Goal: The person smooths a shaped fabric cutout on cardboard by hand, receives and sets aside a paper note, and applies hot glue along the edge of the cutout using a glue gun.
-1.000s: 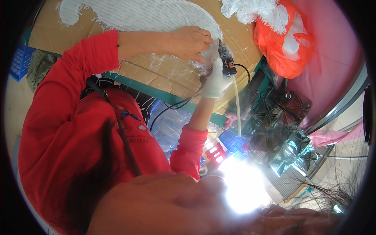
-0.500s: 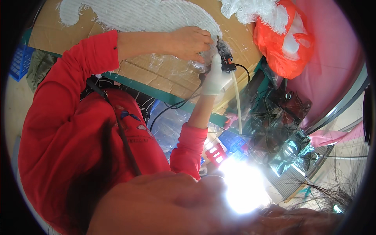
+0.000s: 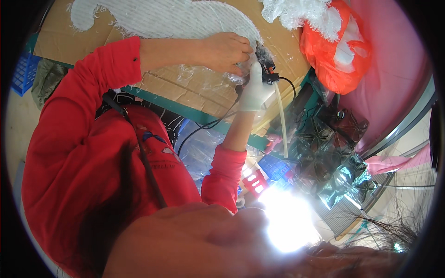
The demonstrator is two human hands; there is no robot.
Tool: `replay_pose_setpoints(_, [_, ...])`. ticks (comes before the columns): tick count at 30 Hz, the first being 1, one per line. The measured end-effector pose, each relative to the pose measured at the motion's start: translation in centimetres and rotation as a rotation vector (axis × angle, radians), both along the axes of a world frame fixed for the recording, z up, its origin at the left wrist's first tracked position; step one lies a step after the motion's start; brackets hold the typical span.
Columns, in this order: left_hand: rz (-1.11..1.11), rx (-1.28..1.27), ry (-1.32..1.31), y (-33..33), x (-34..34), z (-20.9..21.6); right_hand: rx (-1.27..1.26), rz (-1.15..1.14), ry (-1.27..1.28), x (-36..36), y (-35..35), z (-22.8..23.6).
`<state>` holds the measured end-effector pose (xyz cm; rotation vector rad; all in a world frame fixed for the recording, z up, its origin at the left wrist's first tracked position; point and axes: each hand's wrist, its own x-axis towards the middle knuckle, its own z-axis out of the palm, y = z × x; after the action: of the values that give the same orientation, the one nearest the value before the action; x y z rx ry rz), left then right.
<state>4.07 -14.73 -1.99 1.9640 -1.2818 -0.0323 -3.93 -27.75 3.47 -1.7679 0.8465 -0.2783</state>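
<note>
A long, curved white fabric piece (image 3: 185,21) with a frayed, fluffy edge lies on the cardboard. My bare left hand (image 3: 227,53) rests on its near right end, fingers curled down and closed on the fabric edge. My right hand (image 3: 256,92), in a white glove, is wrapped round a black corded hand tool (image 3: 269,72), its thumb pointing away from me. The tool's far end meets the fabric edge among grey-white fluff; its working tip is hidden. A black cable and a pale tube (image 3: 282,120) hang from the tool.
Flattened cardboard (image 3: 185,92) covers the green-edged table, with loose fibres scattered over it. White fluffy scraps (image 3: 306,14) and a red plastic bag (image 3: 336,51) are at the far right. Dark shiny plastic wrapping (image 3: 324,143) and a blue basket (image 3: 276,167) stand below. A bright lamp (image 3: 289,222) glares nearby.
Almost nothing differs. The tool and my right hand have shifted very slightly, and the hanging tube has swung a little to the right. My left hand stays on the fabric.
</note>
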Motion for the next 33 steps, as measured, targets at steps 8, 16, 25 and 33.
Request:
replay_pose_setpoints(8, [-0.005,0.052,0.036,0.3,0.0,0.3,0.023,0.025,-0.029,-0.6,-0.5,0.1])
replay_pose_setpoints(16, [0.028,0.026,0.036,0.3,-0.1,0.4,0.032,0.03,-0.038,-0.1,-0.2,0.2])
replay_pose_setpoints(25, [0.02,0.036,0.092,0.1,-0.1,0.4,0.02,0.027,-0.013,0.3,0.0,0.0])
replay_pose_setpoints(33, [0.015,0.021,0.07,0.2,-0.1,0.1,0.013,0.057,-0.014,0.2,-0.3,0.1])
